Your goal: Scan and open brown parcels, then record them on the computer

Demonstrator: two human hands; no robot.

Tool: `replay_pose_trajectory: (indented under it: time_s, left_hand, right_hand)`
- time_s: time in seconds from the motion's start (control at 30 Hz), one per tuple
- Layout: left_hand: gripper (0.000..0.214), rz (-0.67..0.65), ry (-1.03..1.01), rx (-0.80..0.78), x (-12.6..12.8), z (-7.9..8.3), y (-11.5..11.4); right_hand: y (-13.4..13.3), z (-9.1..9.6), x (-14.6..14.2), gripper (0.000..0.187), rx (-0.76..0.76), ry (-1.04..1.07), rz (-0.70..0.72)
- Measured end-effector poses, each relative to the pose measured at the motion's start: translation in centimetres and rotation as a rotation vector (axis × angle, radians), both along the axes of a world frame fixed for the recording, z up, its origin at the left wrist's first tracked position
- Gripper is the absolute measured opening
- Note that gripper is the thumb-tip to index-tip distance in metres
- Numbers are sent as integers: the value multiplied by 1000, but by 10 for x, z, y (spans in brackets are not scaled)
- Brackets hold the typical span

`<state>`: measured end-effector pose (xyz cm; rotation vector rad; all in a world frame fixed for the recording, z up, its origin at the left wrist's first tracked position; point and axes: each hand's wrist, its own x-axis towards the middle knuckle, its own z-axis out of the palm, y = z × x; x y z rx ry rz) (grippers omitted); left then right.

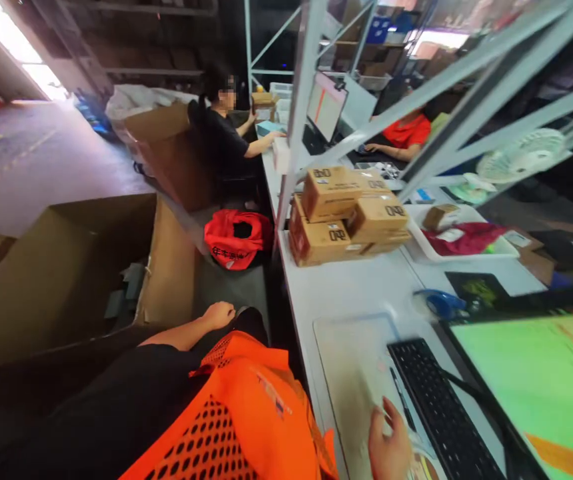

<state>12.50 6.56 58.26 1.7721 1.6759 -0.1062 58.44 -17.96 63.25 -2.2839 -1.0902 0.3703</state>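
Observation:
My left hand (pixel 219 315) rests on my dark-trousered leg, its fingers curled into a loose fist with nothing visible in it. On the right, my right hand (pixel 389 443) is over the desk mat (pixel 339 360), thumb and fingers apart, with no object between them. Close beside it lie a dark pen (pixel 402 398) and a black keyboard (pixel 444 407). A lit monitor (pixel 541 360) stands to the right of the keyboard. Across my lap spreads an orange mesh vest (pixel 251 407).
Stacked cartons (pixel 329 240) stand farther along the white desk, near a blue tape dispenser (pixel 441 303) and a white tray (pixel 496 252). A big open carton (pixel 171 267) and a red bag (pixel 236 250) are at left. Two co-workers sit beyond the metal rack post (pixel 299 100).

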Motion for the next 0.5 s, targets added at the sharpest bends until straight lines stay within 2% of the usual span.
replay_pose_trajectory:
  time_s: [0.07, 0.13, 0.2, 0.27, 0.33, 0.4, 0.5]
  left_hand:
    - [18, 107, -26, -38, -34, -8, 15]
    - [15, 218, -62, -47, -67, -8, 28]
    - [17, 341, -85, -36, -100, -1, 36]
    - [20, 479, -90, -14, -132, 10, 37]
    - [23, 628, -82, 15, -162, 21, 29]
    - [26, 780, -57, 44, -186, 30, 11]
    - [34, 1009, 21, 80, -208, 38, -33]
  right_hand:
    - [81, 2, -48, 66, -77, 178, 129]
    - [156, 3, -96, 65, -142, 243, 295]
    - [218, 1, -141, 67, -224, 300, 472]
    - [266, -1, -179, 64, -309, 337, 639]
    - [306, -1, -205, 58, -384, 342, 784]
    - [342, -1, -222, 52, -447, 323, 904]
    - [392, -8, -246, 42, -535, 279, 1049]
